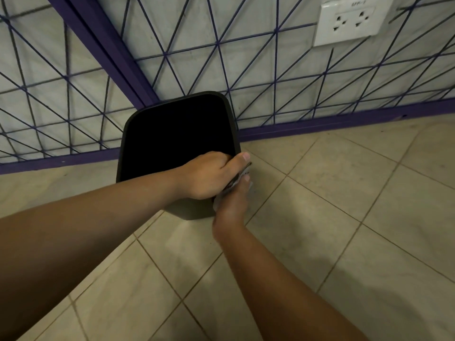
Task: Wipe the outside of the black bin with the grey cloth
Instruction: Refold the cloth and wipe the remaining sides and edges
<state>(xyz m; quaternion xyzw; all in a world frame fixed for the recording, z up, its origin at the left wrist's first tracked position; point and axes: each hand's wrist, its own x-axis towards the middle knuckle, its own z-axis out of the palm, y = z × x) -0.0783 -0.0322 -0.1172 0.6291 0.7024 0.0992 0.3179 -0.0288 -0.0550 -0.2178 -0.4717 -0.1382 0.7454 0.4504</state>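
I note a beige tiled floor (pixel 344 217) with dark grout lines. Behind it, a pale wall (pixel 192 33) crossed by thin purple lines in triangles, thick purple bands (pixel 344 121) along its base. White double socket (pixel 349 23) upper right.

Bin (pixel 177 134) on floor (pixel 344 217), before wall (pixel 246 57)

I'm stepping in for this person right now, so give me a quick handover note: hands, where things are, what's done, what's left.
Left hand: grips the near right rim of the black bin, fingers inside, thumb outside, steadying it.
Right hand: presses the grey cloth against the bin's right outer side, just under the rim.
The bin stands on the tiled floor by the purple wall grid.
Done: cannot tell how much is wiped.
Left: likely the remaining outer sides, top to bottom.
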